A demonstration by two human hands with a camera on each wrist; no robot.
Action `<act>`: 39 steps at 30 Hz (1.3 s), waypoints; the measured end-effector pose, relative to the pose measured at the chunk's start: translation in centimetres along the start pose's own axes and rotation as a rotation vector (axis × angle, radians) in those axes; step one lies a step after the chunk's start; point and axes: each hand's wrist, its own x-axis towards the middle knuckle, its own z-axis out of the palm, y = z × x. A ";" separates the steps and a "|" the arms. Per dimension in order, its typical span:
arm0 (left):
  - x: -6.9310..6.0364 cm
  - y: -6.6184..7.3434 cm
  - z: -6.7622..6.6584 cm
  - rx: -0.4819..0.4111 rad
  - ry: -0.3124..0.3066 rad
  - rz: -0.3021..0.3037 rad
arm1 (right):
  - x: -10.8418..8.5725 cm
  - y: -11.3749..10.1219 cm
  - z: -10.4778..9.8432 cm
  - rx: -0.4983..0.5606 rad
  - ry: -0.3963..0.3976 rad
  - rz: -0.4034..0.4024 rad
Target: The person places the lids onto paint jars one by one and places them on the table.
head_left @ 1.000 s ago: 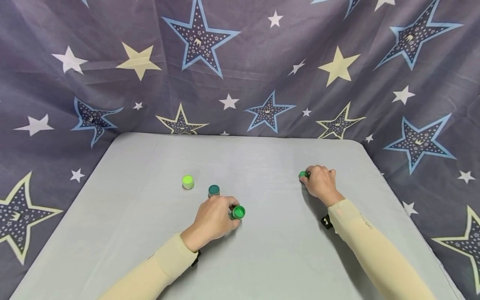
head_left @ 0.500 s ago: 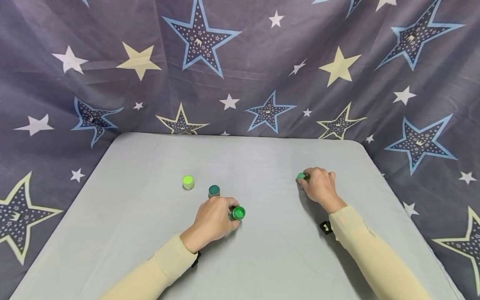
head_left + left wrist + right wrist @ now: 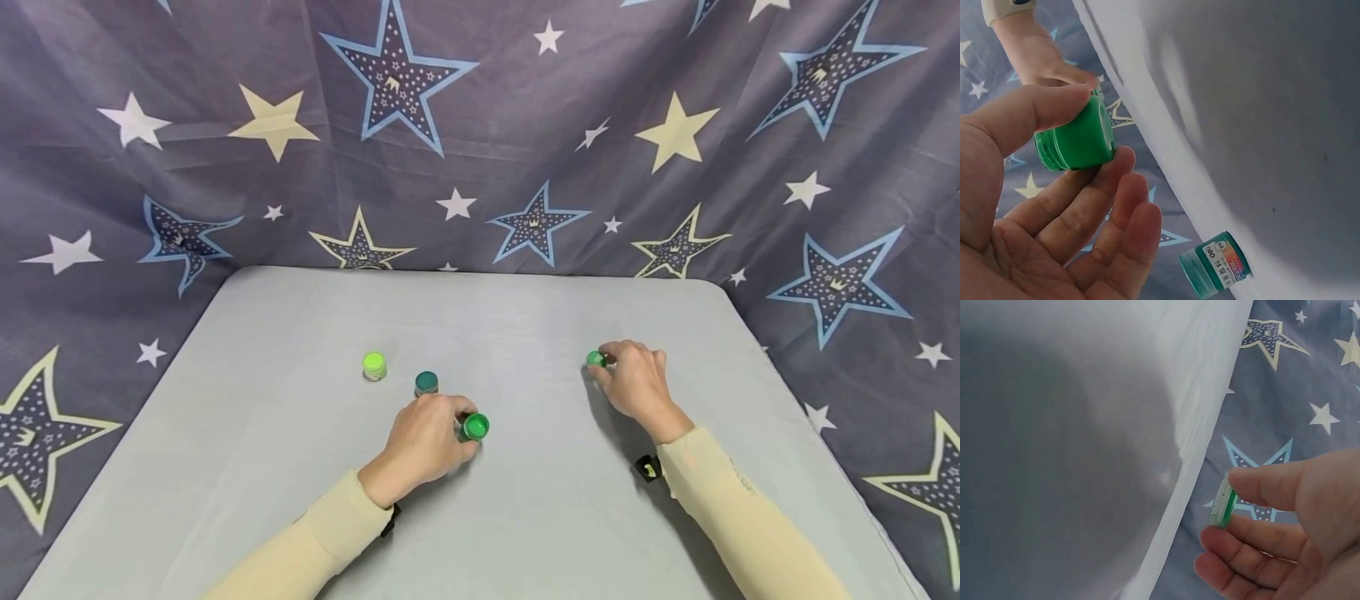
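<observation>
My left hand (image 3: 429, 437) grips a small green paint jar (image 3: 475, 427) between thumb and fingers. The jar's mouth is uncovered and shows green paint inside. Off to the right, my right hand (image 3: 636, 379) pinches a round green jar lid (image 3: 596, 359) by its rim. Seen edge-on in the right wrist view, the lid (image 3: 1223, 503) is held between thumb and fingertips. Just behind the left hand stands a dark teal paint jar (image 3: 426, 382), its label showing in the left wrist view. A lime-green jar (image 3: 374, 367) stands farther left, touched by neither hand.
A pale grey cloth covers the table (image 3: 540, 517). Its far edge meets a dark hanging cloth (image 3: 480, 133) printed with stars, which also runs along both sides.
My right hand has moved a little left and toward me with the lid in its fingers. The left hand and its jar have stayed nearly still.
</observation>
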 end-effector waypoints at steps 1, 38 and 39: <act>0.0 0.0 0.0 0.000 0.002 -0.001 | -0.1 -0.1 0.0 0.002 0.002 -0.005; -0.2 0.3 0.1 -0.012 0.009 0.003 | -4.0 -4.3 -0.3 0.143 0.078 -0.129; -0.2 0.4 0.1 -0.012 0.009 0.003 | -4.1 -4.4 -0.3 0.146 0.079 -0.133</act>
